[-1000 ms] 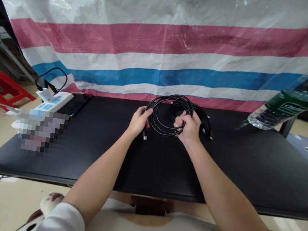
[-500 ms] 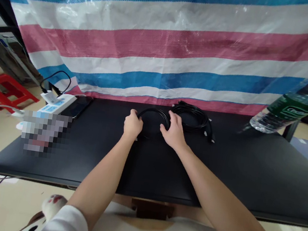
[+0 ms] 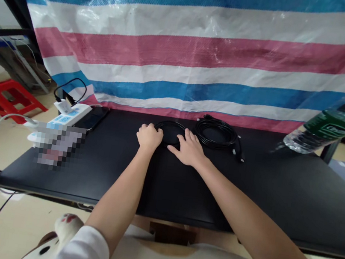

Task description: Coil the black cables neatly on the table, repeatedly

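Note:
A coiled black cable (image 3: 171, 123) lies on the black tabletop between my hands, its far arc showing. At its left side my left hand (image 3: 149, 137) is closed, fingers curled over the loop. My right hand (image 3: 189, 148) rests against the coil's right side, with fingers stretched out and the thumb apart, pointing left. Parts of the loop are hidden under both hands. Just beyond my right hand lies a second coiled black cable (image 3: 214, 145), its connector ends (image 3: 239, 156) toward the right.
A large water bottle (image 3: 317, 129) with a green label stands at the right. A white power strip (image 3: 69, 116), a dark phone (image 3: 95, 118) and a blurred-out item (image 3: 63, 145) are at the left. A striped plastic sheet (image 3: 186, 58) hangs behind the table (image 3: 176, 190).
The coil has gone from being held up slightly to lying flatter on the table. My right hand has lowered and spread its fingers. The view has shifted slightly left.

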`<state>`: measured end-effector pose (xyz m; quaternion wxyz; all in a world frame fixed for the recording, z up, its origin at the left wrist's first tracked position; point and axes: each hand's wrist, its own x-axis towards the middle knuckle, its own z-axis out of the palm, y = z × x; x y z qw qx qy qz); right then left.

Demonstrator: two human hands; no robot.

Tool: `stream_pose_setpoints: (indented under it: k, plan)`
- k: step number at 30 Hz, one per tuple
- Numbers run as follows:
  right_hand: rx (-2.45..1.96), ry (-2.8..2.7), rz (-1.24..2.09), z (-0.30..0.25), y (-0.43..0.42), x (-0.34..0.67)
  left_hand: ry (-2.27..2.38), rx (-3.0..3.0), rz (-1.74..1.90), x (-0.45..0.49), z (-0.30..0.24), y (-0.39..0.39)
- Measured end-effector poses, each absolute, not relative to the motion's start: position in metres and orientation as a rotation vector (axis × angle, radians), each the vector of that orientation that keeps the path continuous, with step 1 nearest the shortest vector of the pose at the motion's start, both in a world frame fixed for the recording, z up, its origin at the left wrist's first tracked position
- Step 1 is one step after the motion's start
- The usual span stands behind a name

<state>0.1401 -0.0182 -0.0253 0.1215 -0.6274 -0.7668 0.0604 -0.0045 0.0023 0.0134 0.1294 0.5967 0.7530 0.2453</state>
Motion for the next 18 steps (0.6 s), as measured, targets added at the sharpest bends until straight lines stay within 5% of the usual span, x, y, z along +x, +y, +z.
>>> stream_pose_setpoints:
  k: [10, 18]
  plan:
    - [-2.003, -2.253, 0.070, -0.007, 0.025, 0.114, 2.269, 1.760, 0.642, -0.001, 0.009, -0.002]
    - [-1.586, -2.189, -0.217, -0.026, 0.015, 0.130, 2.176, 1.835, 0.635, -0.002, 0.006, -0.001]
